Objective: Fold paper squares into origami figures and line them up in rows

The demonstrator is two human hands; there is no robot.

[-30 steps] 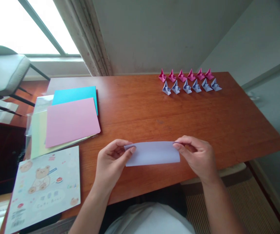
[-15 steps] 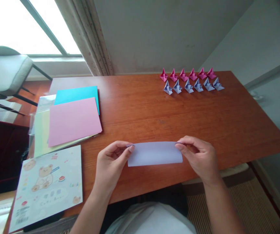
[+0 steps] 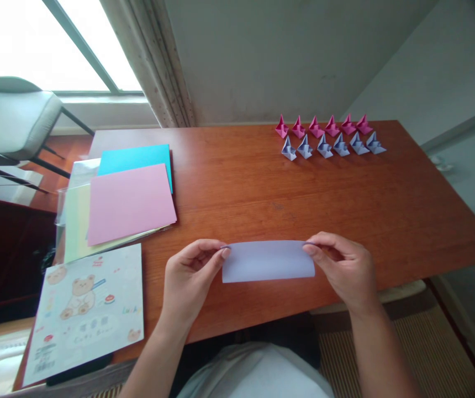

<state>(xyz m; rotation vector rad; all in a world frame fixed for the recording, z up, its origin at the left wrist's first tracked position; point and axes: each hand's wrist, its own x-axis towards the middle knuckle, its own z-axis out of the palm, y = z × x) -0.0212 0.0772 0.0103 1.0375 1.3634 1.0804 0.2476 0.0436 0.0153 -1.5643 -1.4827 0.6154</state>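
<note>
Chair (image 3: pixel 14 124): stood off the left end of the wooden table (image 3: pixel 229 182), with a pale seat and dark legs.
Green and yellow sheets (image 3: pixel 75 226): lay along the table's left end, partly covered.
Bear-printed cover (image 3: pixel 92 318): rested at the table's near left corner, tilted a little, its drawing facing up.
Pink sheet (image 3: pixel 132 204): lay over the green and yellow sheets, towards the table's left end.
Blue sheet (image 3: pixel 136 158): showed from under the pink one, on the side nearer the table's far edge.
Curtain (image 3: pixel 150 61): hung beyond the table's far edge.
Left hand (image 3: pixel 190 276): was above the table's near edge, thumb and fingers pinched together on a corner of the lilac paper.
Lilac paper (image 3: pixel 268 262): was stretched between both hands over the table's near side, slightly bowed; whether it touched the wood, I could not tell.
Pink figures (image 3: pixel 316 130): six folded pieces formed a row by the table's far edge.
Lilac figures (image 3: pixel 325 147): six more made a second row, just nearer the table's middle.
Right hand (image 3: pixel 347 271): was above the table's near edge, thumb and fingers clamped on the paper's other upper corner.
</note>
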